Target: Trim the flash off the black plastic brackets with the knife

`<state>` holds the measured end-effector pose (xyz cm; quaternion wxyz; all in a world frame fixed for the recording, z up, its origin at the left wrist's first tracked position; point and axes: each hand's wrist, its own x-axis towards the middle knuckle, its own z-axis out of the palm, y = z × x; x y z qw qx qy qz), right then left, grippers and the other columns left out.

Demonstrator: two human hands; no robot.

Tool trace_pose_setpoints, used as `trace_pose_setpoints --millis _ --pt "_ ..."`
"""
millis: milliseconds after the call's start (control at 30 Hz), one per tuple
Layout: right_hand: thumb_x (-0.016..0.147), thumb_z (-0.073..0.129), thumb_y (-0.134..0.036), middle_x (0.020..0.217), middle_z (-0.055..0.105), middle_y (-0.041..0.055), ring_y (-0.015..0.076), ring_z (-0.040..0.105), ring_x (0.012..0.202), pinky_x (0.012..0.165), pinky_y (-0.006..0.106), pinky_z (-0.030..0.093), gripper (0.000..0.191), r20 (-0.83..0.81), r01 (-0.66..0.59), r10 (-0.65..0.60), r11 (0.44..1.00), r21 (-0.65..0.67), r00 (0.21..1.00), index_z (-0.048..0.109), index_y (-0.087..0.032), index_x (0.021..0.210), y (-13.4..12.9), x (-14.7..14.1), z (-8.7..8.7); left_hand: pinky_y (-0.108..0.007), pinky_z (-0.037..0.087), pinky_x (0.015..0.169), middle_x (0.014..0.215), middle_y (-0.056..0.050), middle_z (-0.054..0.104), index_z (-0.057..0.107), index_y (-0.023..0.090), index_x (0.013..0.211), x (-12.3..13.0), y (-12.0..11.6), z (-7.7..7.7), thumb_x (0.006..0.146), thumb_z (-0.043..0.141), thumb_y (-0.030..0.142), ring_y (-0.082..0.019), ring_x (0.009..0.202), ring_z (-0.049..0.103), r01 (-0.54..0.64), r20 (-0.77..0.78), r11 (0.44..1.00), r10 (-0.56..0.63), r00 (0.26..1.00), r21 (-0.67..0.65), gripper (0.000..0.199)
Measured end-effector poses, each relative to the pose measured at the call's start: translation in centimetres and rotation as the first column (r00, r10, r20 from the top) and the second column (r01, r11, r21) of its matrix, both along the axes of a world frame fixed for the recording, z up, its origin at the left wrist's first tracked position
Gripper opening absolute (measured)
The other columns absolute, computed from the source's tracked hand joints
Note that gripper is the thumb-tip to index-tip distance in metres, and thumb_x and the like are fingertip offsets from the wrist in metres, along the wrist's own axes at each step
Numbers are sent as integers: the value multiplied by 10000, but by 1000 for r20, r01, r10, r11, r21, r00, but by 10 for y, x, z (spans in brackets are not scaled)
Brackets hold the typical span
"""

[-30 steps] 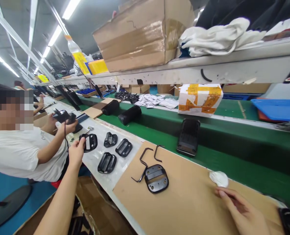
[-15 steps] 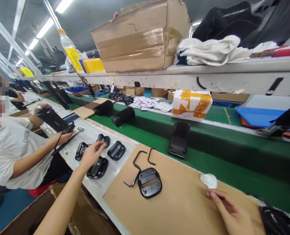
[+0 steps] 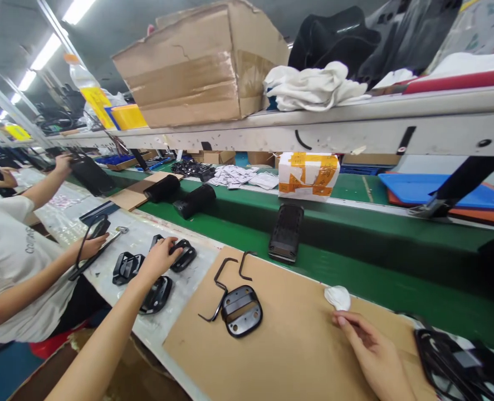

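- left hand (image 3: 160,263): fingers bent over glossy black slotted plates (image 3: 184,255); cannot tell if gripping
- right hand (image 3: 370,348): fingertips at a thin, roundish white piece (image 3: 338,298); grip unclear
- between them, bent black rods (image 3: 220,278) beside a rounded plate (image 3: 242,312) on smooth brown board (image 3: 297,345)

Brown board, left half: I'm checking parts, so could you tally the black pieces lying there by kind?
Bent rods: 2
Slotted plate: 1
Total: 3

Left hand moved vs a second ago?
Yes. The left hand has moved rightward, closer to the brown board; it was at the black bracket farthest from that board.
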<state>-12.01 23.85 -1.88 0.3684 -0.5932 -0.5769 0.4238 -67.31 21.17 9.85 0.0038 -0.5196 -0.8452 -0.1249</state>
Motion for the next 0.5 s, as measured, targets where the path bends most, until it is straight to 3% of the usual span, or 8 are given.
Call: trace_pose_setpoints --millis 67,133,233,333,400,500 --pt "739 631 -850 1065 783 100 272 758 1021 941 282 598 704 11 -8 8 1000 9 1000 798 -211 982 -1 0 -2 -517 446 1079 1352 -271 602 649 53 1344 8 0 -2 876 435 547 -438 1272 587 37 -94 998 -31 995 56 713" --pt "764 623 -841 1057 781 100 273 754 1015 941 294 593 692 13 -11 11 1000 25 1000 793 -210 989 -1 -1 -3 -501 445 1074 1328 -236 627 692 93 1258 28 2 -3 901 414 552 -416 1247 603 120 -98 989 -111 989 82 645" --pt "816 609 -818 1042 776 110 269 749 996 926 302 589 674 -5 -26 26 998 65 1000 782 -194 999 -3 -2 -3 -396 489 921 1103 -129 729 710 172 1074 79 8 0 959 421 584 -294 980 691 285 153 959 -282 947 3 517" --pt "873 601 -776 1032 770 121 261 745 968 891 301 589 641 -10 -42 43 993 109 999 775 -175 1013 -5 -4 -1 -341 460 813 966 -65 744 712 209 1009 137 11 8 1003 429 642 -239 865 677 454 328 889 -412 850 -58 518" --pt "897 598 -755 1035 768 124 259 743 966 886 302 586 622 -16 -51 53 991 124 998 771 -170 1019 -5 -4 0 -321 440 766 950 -55 744 707 209 1021 167 12 12 973 512 679 -235 870 675 538 389 836 -462 797 -110 511" --pt "918 600 -735 1039 767 114 259 740 978 888 305 578 594 -29 -59 63 990 129 998 769 -177 1029 -6 -4 -1 -318 404 715 911 -73 745 700 194 943 194 10 15 917 624 651 -254 869 677 589 362 769 -490 793 -250 464"
